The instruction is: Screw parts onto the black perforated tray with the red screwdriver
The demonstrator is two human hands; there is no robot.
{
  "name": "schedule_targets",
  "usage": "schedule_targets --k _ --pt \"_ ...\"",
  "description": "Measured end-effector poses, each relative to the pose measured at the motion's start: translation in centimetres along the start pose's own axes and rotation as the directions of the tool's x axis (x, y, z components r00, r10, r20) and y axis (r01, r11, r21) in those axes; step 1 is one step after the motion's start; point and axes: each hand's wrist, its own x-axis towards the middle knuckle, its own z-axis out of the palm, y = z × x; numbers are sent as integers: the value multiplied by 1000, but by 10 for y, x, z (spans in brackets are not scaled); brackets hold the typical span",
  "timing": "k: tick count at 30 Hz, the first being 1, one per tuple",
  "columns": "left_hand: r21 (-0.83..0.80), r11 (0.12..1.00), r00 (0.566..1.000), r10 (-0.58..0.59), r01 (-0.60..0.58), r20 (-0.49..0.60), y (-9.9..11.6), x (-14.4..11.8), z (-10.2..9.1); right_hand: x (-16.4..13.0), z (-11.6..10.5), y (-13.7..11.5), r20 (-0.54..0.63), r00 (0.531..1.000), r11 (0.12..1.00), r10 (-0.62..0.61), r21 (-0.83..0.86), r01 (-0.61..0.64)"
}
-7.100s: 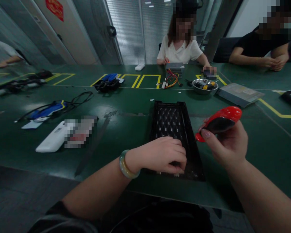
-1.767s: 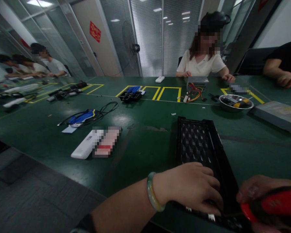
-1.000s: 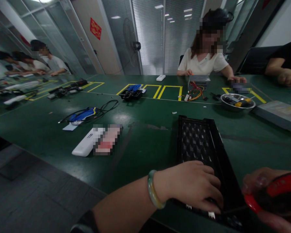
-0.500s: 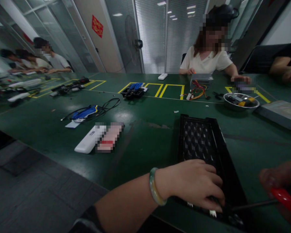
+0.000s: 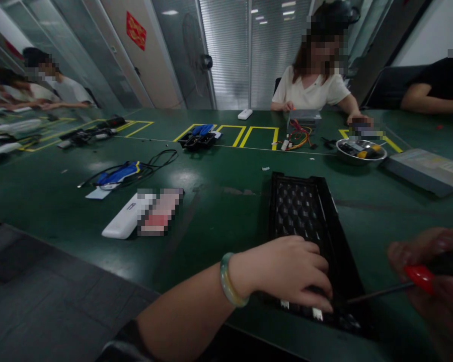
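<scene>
Lower centre of frame: left hand (image 5: 287,271) lies palm-down, fingers curled, pressing the near end of the long black perforated plastic tray (image 5: 305,221) on the dark green worktop (image 5: 219,211), while right hand (image 5: 434,281), lower right, has its grip closed round the red-handled screwdriver (image 5: 403,284), tip at the tray.

Bare desk (image 5: 226,216) lies open between the black panel (image 5: 302,211) and white device (image 5: 123,223); the panel's right side, seemingly clear, is blurred.
</scene>
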Motion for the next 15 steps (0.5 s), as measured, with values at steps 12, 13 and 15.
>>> schedule_targets --k 12,13,15 --pt "29 831 815 -538 556 -214 -31 -13 -13 9 14 13 105 994 1000 -10 -7 11" --pt "24 806 786 -570 592 -239 -33 -13 -12 10 14 14 140 990 997 -31 -60 40" --pt "5 762 732 -620 648 -283 -37 -14 -9 12 15 16 263 959 969 -105 -190 159"
